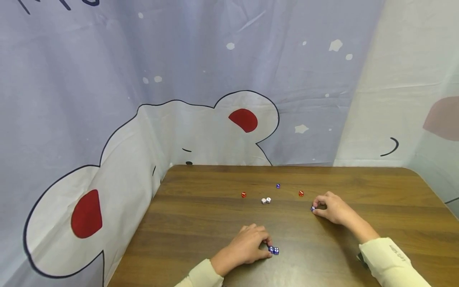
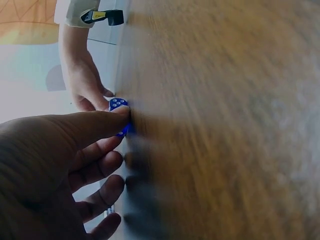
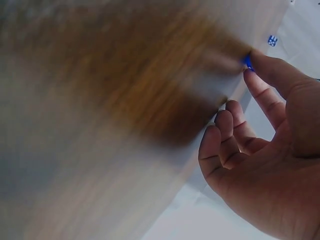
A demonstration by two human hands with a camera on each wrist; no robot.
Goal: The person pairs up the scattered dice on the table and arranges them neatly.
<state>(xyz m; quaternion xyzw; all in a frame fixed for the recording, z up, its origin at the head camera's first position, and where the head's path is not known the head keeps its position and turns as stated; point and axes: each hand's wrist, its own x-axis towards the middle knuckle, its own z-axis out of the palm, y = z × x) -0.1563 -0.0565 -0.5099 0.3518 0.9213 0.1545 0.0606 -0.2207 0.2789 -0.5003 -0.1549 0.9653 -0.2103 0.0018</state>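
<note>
My left hand [image 1: 247, 245] pinches a blue die [image 1: 271, 249] with white pips between thumb and fingertips, low over the near middle of the table. Right beside it sits a second blue die [image 1: 276, 250]. In the left wrist view the thumb covers part of the blue dice [image 2: 118, 103]. Farther right, my right hand [image 1: 333, 208] holds another blue die [image 1: 313, 208] between thumb and index finger at the tabletop. The right wrist view shows that die [image 3: 248, 62] mostly hidden by the thumb, the other fingers loosely bent.
Toward the back of the wooden table [image 1: 201, 215] lie a red die [image 1: 244, 194], two white dice [image 1: 266, 200] side by side, a blue die [image 1: 277, 185] and another red die [image 1: 301, 193]. A printed curtain [image 1: 201, 59] hangs behind the table's far edge.
</note>
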